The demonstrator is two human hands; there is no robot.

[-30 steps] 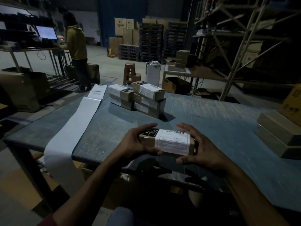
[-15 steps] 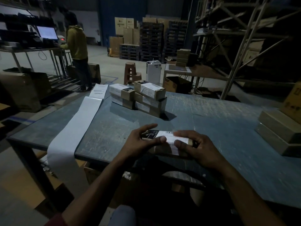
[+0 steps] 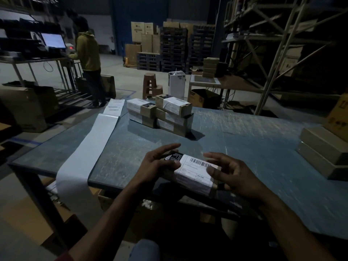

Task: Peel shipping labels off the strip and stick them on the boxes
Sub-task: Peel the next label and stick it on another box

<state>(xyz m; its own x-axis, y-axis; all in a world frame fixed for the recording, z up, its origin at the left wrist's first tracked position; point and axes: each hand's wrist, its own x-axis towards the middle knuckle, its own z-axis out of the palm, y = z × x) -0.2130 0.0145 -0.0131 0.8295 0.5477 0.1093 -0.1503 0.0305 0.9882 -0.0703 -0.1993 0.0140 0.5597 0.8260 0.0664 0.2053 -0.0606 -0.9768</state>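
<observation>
While the label was being smoothed, a box (image 3: pixel 190 174) was steadied at the table's (image 3: pixel 244 132) near edge.
It was gripped by the left hand (image 3: pixel 156 166); the right hand (image 3: pixel 231 174) hovered slack-fingered — a tilt could have dropped it, or the wrapped label (image 3: pixel 195 172) creased — the strip (image 3: pixel 94 140) and labelled stack (image 3: pixel 162 113) lay beyond.

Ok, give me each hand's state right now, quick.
Left hand: holds the left end of the labelled box, fingers curled on it.
Right hand: open, fingers relaxed over the box's right end, gripping nothing.
</observation>
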